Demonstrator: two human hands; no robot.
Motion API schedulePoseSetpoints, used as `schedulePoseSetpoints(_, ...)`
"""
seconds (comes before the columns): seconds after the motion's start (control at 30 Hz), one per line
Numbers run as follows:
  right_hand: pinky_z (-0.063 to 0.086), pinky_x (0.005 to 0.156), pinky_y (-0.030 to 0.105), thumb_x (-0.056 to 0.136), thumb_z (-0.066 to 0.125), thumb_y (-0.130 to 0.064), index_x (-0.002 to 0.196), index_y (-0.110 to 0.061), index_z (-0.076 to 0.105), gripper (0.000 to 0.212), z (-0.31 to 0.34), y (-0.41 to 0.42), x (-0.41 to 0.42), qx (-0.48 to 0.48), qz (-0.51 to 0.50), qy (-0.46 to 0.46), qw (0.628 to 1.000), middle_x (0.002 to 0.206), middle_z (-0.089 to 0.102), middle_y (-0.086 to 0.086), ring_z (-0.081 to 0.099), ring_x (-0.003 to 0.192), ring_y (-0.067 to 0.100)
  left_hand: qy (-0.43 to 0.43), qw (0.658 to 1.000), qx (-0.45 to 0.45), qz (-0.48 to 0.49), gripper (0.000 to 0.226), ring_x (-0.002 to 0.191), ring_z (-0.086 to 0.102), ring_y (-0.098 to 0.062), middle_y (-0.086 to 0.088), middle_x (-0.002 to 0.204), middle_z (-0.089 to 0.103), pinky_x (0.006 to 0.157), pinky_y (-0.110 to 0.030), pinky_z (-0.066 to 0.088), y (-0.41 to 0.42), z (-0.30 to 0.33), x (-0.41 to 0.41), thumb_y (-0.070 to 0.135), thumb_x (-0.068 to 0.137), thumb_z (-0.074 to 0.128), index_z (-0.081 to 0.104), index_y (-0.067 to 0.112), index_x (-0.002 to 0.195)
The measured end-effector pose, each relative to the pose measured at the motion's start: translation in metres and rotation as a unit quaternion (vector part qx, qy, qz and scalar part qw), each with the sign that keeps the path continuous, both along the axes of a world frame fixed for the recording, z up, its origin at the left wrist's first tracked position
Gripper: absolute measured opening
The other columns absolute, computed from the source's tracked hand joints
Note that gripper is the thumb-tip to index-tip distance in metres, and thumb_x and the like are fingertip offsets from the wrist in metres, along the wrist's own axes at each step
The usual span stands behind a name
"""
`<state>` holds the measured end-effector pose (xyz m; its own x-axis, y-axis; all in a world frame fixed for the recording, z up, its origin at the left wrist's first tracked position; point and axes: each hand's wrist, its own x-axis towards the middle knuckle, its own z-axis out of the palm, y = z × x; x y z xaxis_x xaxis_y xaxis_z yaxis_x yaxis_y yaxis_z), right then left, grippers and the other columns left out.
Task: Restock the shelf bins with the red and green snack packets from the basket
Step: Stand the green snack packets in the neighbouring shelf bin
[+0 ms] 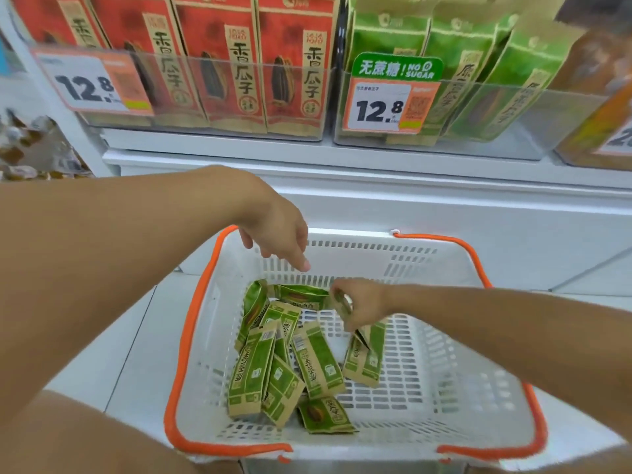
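A white basket (444, 354) with orange handles stands on the floor below the shelf. Several green snack packets (263, 364) lie in its left half. My right hand (359, 302) reaches into the basket and pinches the top of one green packet (366, 357), which hangs tilted from it. My left hand (280, 234) hovers over the basket's far left rim with its fingers loose and pointing down, holding nothing. On the shelf above, a clear bin (212, 97) holds red packets upright, and the clear bin (478, 107) to its right holds green packets leaning left.
Price tags reading 12.8 hang on both bin fronts (92, 83) (386, 104). A brown packet bin (602, 124) sits at the far right. Other bagged goods (30, 148) show at the left edge. The white shelf ledge (342, 165) juts out above the basket.
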<state>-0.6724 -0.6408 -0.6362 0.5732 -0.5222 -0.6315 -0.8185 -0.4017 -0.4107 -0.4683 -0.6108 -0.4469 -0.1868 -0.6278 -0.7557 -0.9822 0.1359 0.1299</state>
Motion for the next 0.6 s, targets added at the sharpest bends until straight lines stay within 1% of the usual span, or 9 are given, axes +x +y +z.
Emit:
schedulePoseSetpoints(0.07,0.057,0.074,0.029,0.076,0.075,-0.003,0.124,-0.016,0.049,0.056,0.067,-0.016,-0.025,0.103,-0.118,-0.105,0.982,0.125,0.055,0.002,0.065,0.092,0.018,0.025,1.000,-0.010,0.015,0.073,0.110,0.057,-0.017,0.004,0.138,0.053,0.102,-0.037,0.048,-0.004,0.006,-0.013,0.058,0.087,0.063,0.038,0.027,0.148)
schedulePoseSetpoints(0.17,0.057,0.079,0.032,0.067,0.058,0.017,0.124,-0.011,0.048,0.064,0.175,-0.025,-0.070,0.251,-0.225,-0.287,0.897,0.120,0.059,0.010,0.064,0.105,0.024,0.160,0.984,0.007,0.079,0.089,0.118,0.054,-0.019,0.003,0.146,0.046,0.100,-0.035,0.049,-0.004,0.025,-0.039,0.053,0.078,0.074,0.029,0.028,0.151)
schedulePoseSetpoints(0.27,0.057,0.090,0.041,0.065,0.044,0.025,0.130,-0.013,0.047,0.076,0.249,-0.015,-0.111,0.313,-0.256,-0.434,0.805,0.120,0.062,0.019,0.063,0.111,0.033,0.398,0.906,0.020,0.141,0.065,0.111,0.066,-0.025,-0.005,0.125,0.066,0.095,-0.041,0.054,0.001,0.050,-0.075,0.037,0.075,0.079,0.053,0.023,0.133)
schedulePoseSetpoints(0.33,0.054,0.095,0.049,0.066,0.039,0.026,0.136,-0.015,0.048,0.081,0.275,-0.007,-0.137,0.294,-0.259,-0.484,0.782,0.126,0.063,0.018,0.062,0.116,0.035,0.493,0.850,-0.045,0.180,0.048,0.101,0.071,-0.025,-0.004,0.108,0.075,0.089,-0.041,0.058,0.002,0.060,-0.103,0.028,0.073,0.082,0.065,0.020,0.118)
schedulePoseSetpoints(0.37,0.053,0.095,0.053,0.070,0.038,0.026,0.137,-0.017,0.049,0.080,0.283,-0.005,-0.150,0.280,-0.251,-0.486,0.789,0.129,0.062,0.017,0.061,0.119,0.036,0.511,0.832,-0.094,0.194,0.043,0.096,0.073,-0.021,0.000,0.103,0.076,0.087,-0.038,0.058,0.002,0.063,-0.116,0.025,0.074,0.083,0.068,0.021,0.114)
schedulePoseSetpoints(0.43,0.056,0.088,0.054,0.083,0.048,0.013,0.136,-0.021,0.053,0.063,0.299,0.001,-0.172,0.217,-0.228,-0.442,0.840,0.130,0.064,0.016,0.062,0.119,0.037,0.508,0.811,-0.206,0.203,0.039,0.088,0.072,-0.010,0.008,0.094,0.076,0.081,-0.030,0.058,-0.002,0.069,-0.138,0.022,0.073,0.086,0.069,0.023,0.109)
schedulePoseSetpoints(0.5,0.061,0.077,0.044,0.091,0.066,-0.012,0.129,-0.018,0.058,0.039,0.313,0.006,-0.183,0.109,-0.231,-0.401,0.880,0.122,0.069,0.016,0.069,0.107,0.036,0.504,0.788,-0.300,0.189,0.037,0.084,0.070,-0.004,0.010,0.091,0.075,0.075,-0.023,0.056,-0.004,0.077,-0.156,0.020,0.073,0.087,0.069,0.023,0.105)
schedulePoseSetpoints(0.53,0.062,0.073,0.040,0.094,0.066,-0.017,0.125,-0.014,0.060,0.031,0.317,0.008,-0.186,0.048,-0.241,-0.408,0.880,0.115,0.072,0.016,0.072,0.098,0.034,0.505,0.775,-0.338,0.175,0.036,0.082,0.068,-0.002,0.009,0.090,0.074,0.075,-0.021,0.055,-0.005,0.081,-0.163,0.020,0.073,0.087,0.069,0.023,0.103)
schedulePoseSetpoints(0.6,0.063,0.069,0.035,0.097,0.060,-0.011,0.115,-0.006,0.065,0.019,0.327,0.008,-0.191,-0.065,-0.264,-0.464,0.843,0.100,0.075,0.017,0.074,0.080,0.027,0.483,0.758,-0.417,0.132,0.035,0.077,0.063,0.005,0.009,0.090,0.072,0.069,-0.013,0.049,-0.010,0.093,-0.174,0.024,0.073,0.087,0.067,0.026,0.101)
